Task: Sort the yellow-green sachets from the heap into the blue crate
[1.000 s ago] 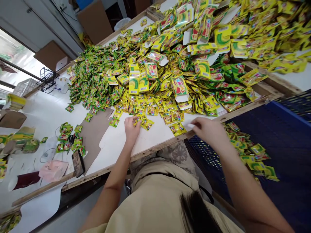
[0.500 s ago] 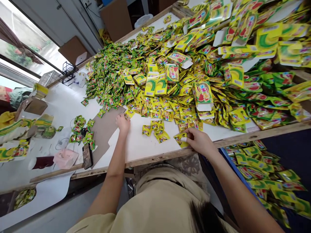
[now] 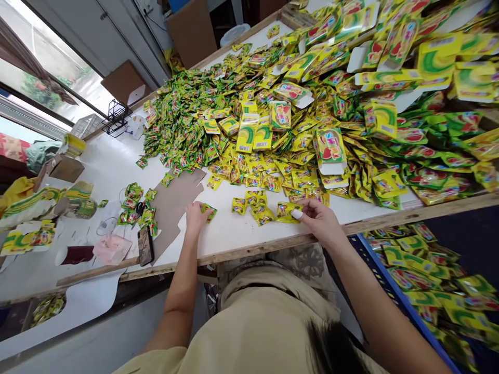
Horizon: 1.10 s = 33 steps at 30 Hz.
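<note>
My left hand [image 3: 196, 216] is closed on the edge of a small green candy packet [image 3: 209, 212], just off the grey cardboard sheet [image 3: 171, 202]. On the right, my right hand [image 3: 317, 218] pinches the end of a yellow candy packet [image 3: 286, 211] low over the white tabletop [image 3: 230, 234]. Between the hands lie several loose yellow packets [image 3: 260, 214], close to the one in my right hand. Behind them spreads a big heap of small green packets [image 3: 183, 119] and yellow packets [image 3: 268, 165]. Printed cartons [image 3: 330, 148] rest on the heap.
A phone [image 3: 145, 245], scissors [image 3: 140, 209] among green packets, a pink wrapper [image 3: 112, 249] and a dark red roll [image 3: 78, 255] are at left. A wooden rail [image 3: 249, 248] edges the table. Below right, a blue-rimmed bin [image 3: 390, 291] holds more packets.
My left hand has come down toward me and now has a green packet. My right hand has moved its yellow packet left, nearer the loose ones. The view has shifted slightly.
</note>
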Tool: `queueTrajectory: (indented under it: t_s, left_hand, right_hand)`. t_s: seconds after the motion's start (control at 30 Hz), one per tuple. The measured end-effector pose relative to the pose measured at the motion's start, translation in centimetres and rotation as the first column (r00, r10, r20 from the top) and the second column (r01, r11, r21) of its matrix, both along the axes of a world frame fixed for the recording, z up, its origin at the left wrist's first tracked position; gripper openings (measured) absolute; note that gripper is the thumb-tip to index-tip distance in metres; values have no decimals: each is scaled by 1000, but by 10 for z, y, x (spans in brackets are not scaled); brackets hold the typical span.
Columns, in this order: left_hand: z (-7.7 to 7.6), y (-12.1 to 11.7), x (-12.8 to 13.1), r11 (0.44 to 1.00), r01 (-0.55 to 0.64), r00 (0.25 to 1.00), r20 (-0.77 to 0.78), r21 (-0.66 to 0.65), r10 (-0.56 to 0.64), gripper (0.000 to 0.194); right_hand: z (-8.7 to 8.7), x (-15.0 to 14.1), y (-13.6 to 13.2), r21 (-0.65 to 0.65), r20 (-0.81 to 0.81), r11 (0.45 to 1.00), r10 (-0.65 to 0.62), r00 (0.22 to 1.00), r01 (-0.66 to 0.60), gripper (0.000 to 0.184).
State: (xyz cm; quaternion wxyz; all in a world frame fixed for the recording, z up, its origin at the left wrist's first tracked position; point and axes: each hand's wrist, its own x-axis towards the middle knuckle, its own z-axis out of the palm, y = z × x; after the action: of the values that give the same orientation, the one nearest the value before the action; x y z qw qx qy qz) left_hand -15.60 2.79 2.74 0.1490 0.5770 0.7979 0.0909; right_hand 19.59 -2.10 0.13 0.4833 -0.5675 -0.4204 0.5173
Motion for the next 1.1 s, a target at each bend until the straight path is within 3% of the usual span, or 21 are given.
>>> queueTrajectory:
  t_s: [0.07,0.17,0.3,0.4,0.43,0.5,0.57,0.67,0.73,0.9,1.1]
  left_hand:
    - [1,-8,11,1000,-15,997,78,27,13,25]
    - [8,-20,45,991,-34,911,412,133,-24,19]
    - [23,-36,101,976,-13,534,826,218,-177,22]
    - [30,-46,126,995,-30,233,968,98,-89,27]
    - [32,-48,130,998,-29,161,986,53,-48,30]
    - [32,-49,134,1000,-10,85,996,8,-7,34]
    - [31,-51,134,999,15,106,994,29,-31,36]
    - [28,-52,135,994,47,245,964,99,-108,37]
    - [25,-53,137,991,43,292,947,123,-130,36]
    - [20,-55,149,978,-124,209,968,168,-140,33]
    - [15,-57,162,960,-159,295,939,229,-175,37]
  right_hand:
    - [5,-16,-2,-7,-68,1000,18,998,-18,39]
    - [17,-50,-6,-10,-184,993,111,977,-115,39]
    - [28,-80,-6,40,-320,981,194,927,-191,41]
    - [28,-78,-2,90,-261,979,200,944,-183,38]
    - [28,-74,-1,106,-198,977,203,959,-184,35]
    - [29,-66,-1,145,-44,969,210,977,-202,25]
    - [33,-60,-2,177,90,959,209,974,-222,17]
    - [37,-59,-3,186,162,961,178,971,-207,13]
    - [38,-61,-1,135,76,974,171,982,-180,18]
    - [34,-67,0,-39,-340,990,115,933,-136,39]
    - [30,-80,-7,-135,-510,986,14,860,-96,40]
